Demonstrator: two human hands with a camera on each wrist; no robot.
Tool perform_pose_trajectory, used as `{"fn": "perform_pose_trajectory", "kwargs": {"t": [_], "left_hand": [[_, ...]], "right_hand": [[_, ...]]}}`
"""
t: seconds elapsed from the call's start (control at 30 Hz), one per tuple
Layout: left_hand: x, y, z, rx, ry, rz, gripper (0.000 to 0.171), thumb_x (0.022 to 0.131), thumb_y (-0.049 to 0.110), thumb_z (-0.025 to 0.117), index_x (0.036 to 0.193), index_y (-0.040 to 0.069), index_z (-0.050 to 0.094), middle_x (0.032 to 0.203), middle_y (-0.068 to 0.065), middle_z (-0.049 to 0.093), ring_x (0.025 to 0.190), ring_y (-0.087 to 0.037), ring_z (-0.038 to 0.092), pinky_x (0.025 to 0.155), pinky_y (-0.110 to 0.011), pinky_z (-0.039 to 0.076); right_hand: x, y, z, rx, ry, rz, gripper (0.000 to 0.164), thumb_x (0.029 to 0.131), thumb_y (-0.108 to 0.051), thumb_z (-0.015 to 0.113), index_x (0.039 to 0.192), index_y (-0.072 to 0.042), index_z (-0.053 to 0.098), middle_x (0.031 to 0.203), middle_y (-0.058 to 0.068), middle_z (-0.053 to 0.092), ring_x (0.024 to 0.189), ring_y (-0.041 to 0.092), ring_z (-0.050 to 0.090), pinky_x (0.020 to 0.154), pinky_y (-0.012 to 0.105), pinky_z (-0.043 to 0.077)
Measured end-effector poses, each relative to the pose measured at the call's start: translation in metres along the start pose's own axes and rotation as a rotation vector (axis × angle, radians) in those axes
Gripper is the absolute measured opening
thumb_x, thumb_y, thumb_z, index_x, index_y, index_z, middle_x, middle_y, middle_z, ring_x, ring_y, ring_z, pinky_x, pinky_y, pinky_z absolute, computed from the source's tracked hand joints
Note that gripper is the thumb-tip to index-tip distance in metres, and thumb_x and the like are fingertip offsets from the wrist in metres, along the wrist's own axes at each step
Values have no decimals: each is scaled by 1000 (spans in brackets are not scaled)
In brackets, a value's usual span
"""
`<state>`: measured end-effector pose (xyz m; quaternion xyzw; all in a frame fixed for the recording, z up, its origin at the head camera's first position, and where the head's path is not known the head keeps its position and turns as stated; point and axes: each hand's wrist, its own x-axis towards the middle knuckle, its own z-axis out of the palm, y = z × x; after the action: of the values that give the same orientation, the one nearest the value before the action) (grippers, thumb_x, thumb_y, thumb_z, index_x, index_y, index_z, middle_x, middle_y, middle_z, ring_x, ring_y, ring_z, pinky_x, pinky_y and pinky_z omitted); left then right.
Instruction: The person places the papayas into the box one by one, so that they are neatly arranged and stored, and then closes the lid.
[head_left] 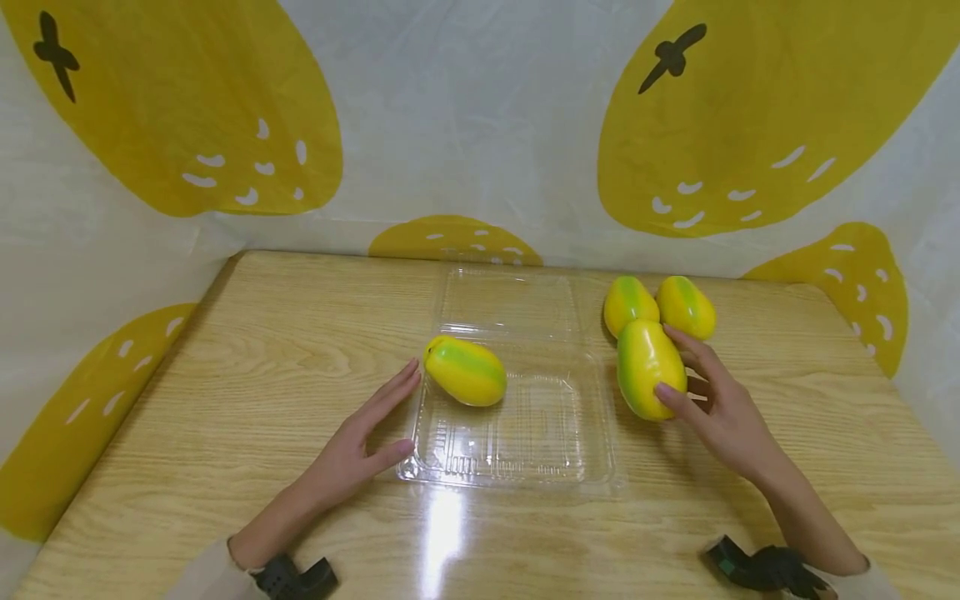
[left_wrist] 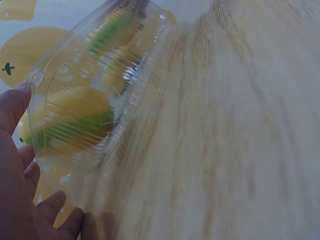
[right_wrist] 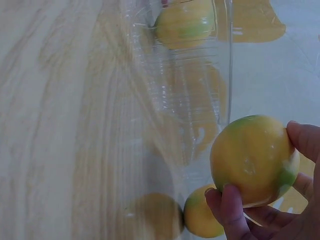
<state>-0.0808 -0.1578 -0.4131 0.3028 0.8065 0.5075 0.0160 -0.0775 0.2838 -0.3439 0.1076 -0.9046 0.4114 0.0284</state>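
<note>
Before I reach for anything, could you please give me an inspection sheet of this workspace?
Surface: wood-grain table, with a bright reflection near the front.
Job's things: open clear plastic container, lid laid back behind it; one yellow-green fruit in its left part; a held fruit to its right; behind that, two more, a left fruit and a right fruit.
Clutter: nothing seen.
Grips: right grip holds one fruit; left grip is at the container's left edge, no fruit in it; black device on each wrist.
Cables: nothing seen.
Surroundings: pale cloth with large yellow fruit prints.
</note>
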Motion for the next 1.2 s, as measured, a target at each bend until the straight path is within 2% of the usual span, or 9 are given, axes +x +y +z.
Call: {"fn": "perform_pose_trajectory", "kwargs": {"t": [0.27,0.43,0.53,0.67,0.77,0.9,1.03,1.2], "left_hand": [[0,0,0,5,-3,-5,74,89,18,67,152,22,28,159,4,15,144,-20,16,112,-55,16],[1,0,1,5,-2,-7,74,89,17,67,152,22,28,159,4,15,144,-20,16,112,-55,16],[0,0,1,6,-4,-9,74,89,18,67,152,22,28,159,4,15,144,-20,16,112,-55,16],[0,0,1,3,-5,-11,74,89,17,66,152,22,28,159,4,15,144,-20,16,112,-55,16],[0,1,0,1,-3,-12,73,89,17,66,152,21,28,159,4,15,144,-20,16,113,-53,16],[0,1,0,2,-3,-5,73,89,16,67,152,20,29,159,2,15,144,-21,16,113,-53,17],[0,1,1,2,-1,4,74,88,14,67,151,19,29,159,1,16,143,-22,17,111,-56,17],[0,2,0,5,-1,-1,74,88,13,67,151,19,29,159,2,16,143,-22,17,112,-55,17]], "right_hand": [[6,-9,0,11,38,-42,72,92,-8,63,151,-30,27,138,23,44,108,50,55,76,10,47],[11,-16,4,10,46,-83,75,89,-6,65,151,-27,28,137,22,46,106,46,57,76,12,49],[13,-20,7,2,54,-102,77,88,-5,67,151,-28,29,136,21,48,105,37,60,76,12,50],[17,-28,10,10,64,-140,79,86,-2,68,150,-27,30,135,21,49,102,12,61,77,12,50],[21,-32,13,28,67,-183,80,84,1,69,150,-24,31,134,21,50,98,0,60,75,12,50],[25,-34,16,21,65,-247,81,82,4,70,150,-20,32,133,21,50,92,1,62,75,13,50],[29,-35,18,-5,68,-275,81,82,2,70,150,-20,33,133,19,51,90,3,62,78,11,48],[35,-38,21,-11,74,-328,80,80,2,71,149,-18,35,130,10,54,94,7,58,76,14,47]]}}
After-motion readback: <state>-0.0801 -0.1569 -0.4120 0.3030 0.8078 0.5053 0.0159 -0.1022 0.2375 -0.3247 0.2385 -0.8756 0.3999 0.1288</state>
